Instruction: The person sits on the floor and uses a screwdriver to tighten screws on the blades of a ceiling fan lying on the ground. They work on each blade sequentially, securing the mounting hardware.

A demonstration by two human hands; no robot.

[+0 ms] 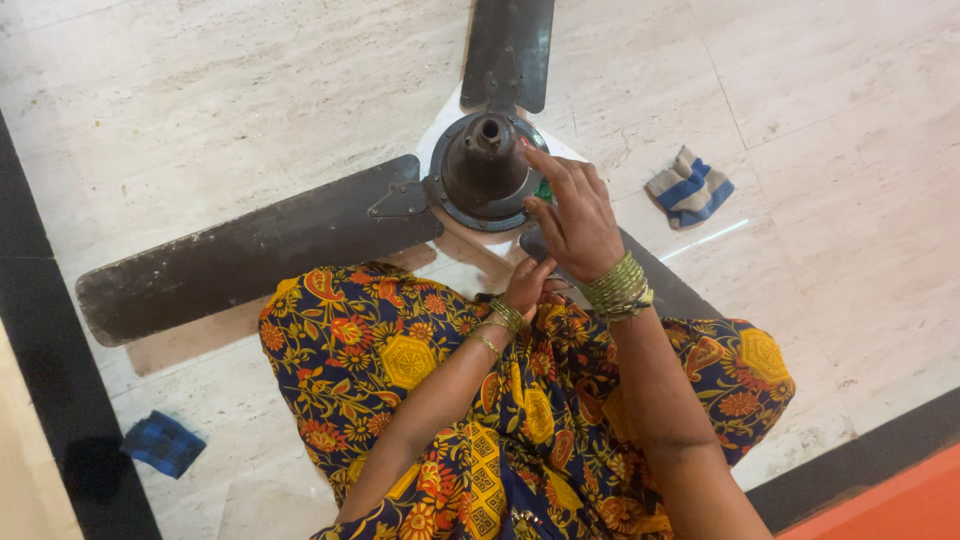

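Far left: dark border strip (40,330) runs along the pale stone floor (200,90). A folded blue cloth (163,443) lies on the floor near that strip, well apart from both hands.

Left of centre: a ceiling fan (487,165) lies on the floor, motor housing up. One long dark blade (250,255) extends toward the left, dusty and speckled. A second blade (508,50) points to the top edge. A third blade (670,290) runs to the lower right, mostly hidden behind the hands and the lap.

Centre: person seated on the floor; patterned blue, orange and yellow garment (420,380) covers the lap, just below the fan hub.

Left hand (527,285): low, between lap and hub, fingers curled inward. Whether it grips anything cannot be told; the palm side is hidden. Thin bangles at the wrist.

Right hand (577,215): fingers spread and extended, tips touching the right rim of the motor housing. Not closed around anything. A small green bit shows just under the fingers; too small to identify. Stack of green-gold bangles (618,288) at the wrist.

Right: striped blue and beige cloth (689,186) crumpled on the floor, near the right hand but not touching. Bottom right corner: dark strip, then an orange surface (890,505).
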